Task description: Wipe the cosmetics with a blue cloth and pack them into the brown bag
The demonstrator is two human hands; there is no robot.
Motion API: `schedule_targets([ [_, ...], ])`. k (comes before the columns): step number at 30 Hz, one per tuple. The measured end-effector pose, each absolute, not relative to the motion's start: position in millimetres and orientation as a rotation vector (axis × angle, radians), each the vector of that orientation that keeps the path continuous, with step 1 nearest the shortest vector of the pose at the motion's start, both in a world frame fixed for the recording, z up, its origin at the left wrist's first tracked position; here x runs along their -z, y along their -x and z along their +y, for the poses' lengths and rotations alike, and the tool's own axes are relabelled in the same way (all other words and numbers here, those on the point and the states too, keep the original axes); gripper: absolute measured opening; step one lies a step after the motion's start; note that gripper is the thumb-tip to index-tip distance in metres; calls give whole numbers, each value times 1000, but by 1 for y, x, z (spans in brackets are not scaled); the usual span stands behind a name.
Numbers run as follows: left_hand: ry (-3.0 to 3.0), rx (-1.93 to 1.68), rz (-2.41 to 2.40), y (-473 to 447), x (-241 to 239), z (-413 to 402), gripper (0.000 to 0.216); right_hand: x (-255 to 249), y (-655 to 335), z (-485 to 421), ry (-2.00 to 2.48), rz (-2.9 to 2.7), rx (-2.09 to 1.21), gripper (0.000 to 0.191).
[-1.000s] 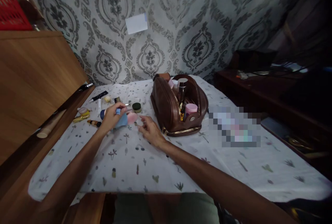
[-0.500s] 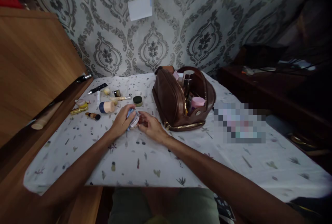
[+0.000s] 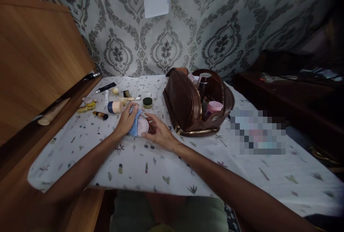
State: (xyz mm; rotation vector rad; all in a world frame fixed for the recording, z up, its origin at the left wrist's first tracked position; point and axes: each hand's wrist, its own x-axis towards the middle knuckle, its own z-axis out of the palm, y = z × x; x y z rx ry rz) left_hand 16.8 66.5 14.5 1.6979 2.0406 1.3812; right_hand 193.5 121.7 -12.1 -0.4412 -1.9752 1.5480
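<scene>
My left hand [image 3: 126, 121] is closed around a light-blue cloth [image 3: 133, 130], which wraps the left side of a round pale container [image 3: 142, 126]. The container's flat, whitish-pink round face is turned toward me; its exact kind is unclear. My right hand [image 3: 162, 134] grips the container's right edge, thumb at the lower rim and fingers curled at the upper rim. Just beyond the hands stand a dark-lidded jar [image 3: 147, 102] and a blue-and-beige bottle [image 3: 115, 107] lying on its side.
An unzipped brown leather bag [image 3: 182, 99] stands right of my hands, holding a pink-lidded jar [image 3: 214, 107] and a silver-capped bottle [image 3: 205, 78]. Several small cosmetics, including a dark tube [image 3: 105, 88] and gold-and-black tube [image 3: 100, 115], lie left. A wooden panel [image 3: 37, 53] borders the left.
The round container has tilted so that its face shows more fully, and more of the blue cloth is visible. The whole view has shifted slightly.
</scene>
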Motion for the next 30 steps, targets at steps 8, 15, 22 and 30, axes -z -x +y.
schedule_targets([
  [8,-1982,-1234,2040,-24,-20,57,20,18,-188,129,519,-1786,-1820,70],
  [15,-2228,-1121,1805,-26,-30,52,18,18,-185,131,568,-1680,-1862,73],
  [22,-2251,-994,1417,-12,-41,52,20,17,-188,130,585,-1659,-1887,72],
  [30,-2043,-663,1296,24,-57,51,22,15,-189,131,631,-1718,-1834,71],
])
